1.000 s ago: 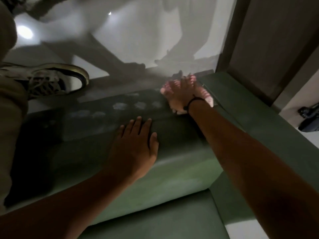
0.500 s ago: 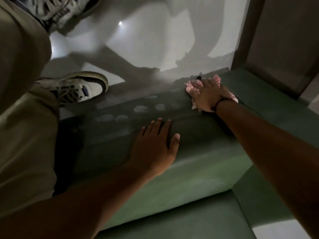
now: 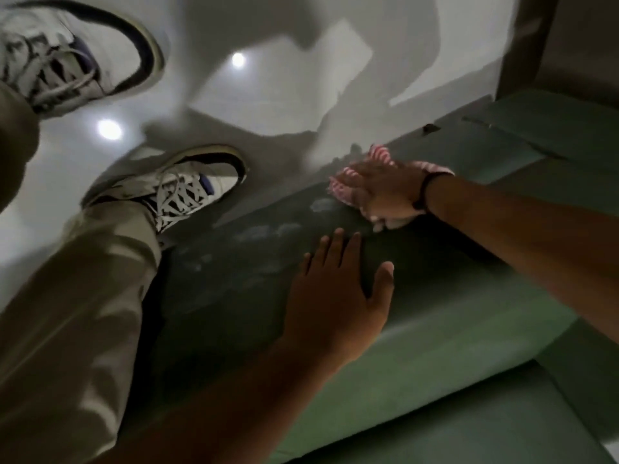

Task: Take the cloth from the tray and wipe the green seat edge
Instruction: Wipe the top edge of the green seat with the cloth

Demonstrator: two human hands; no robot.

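The green seat (image 3: 452, 329) runs across the lower right, and its front edge (image 3: 268, 229) faces the white floor and carries pale smudges. My right hand (image 3: 385, 185) presses a pink and white cloth (image 3: 378, 154) flat against that edge near the floor. A black band sits on that wrist. My left hand (image 3: 338, 296) lies flat on the seat's rounded top edge, fingers spread, holding nothing. No tray is in view.
My leg in beige trousers (image 3: 67, 313) and a white laced shoe (image 3: 187, 189) stand on the glossy white floor (image 3: 284, 78) left of the seat. A second shoe (image 3: 67, 55) is at the top left. A grey panel (image 3: 569, 45) rises at the top right.
The view has swung, so both shoes and my trouser leg now fill the left. My right hand with the cloth stays on the seat's front edge. My left hand remains flat on the seat.
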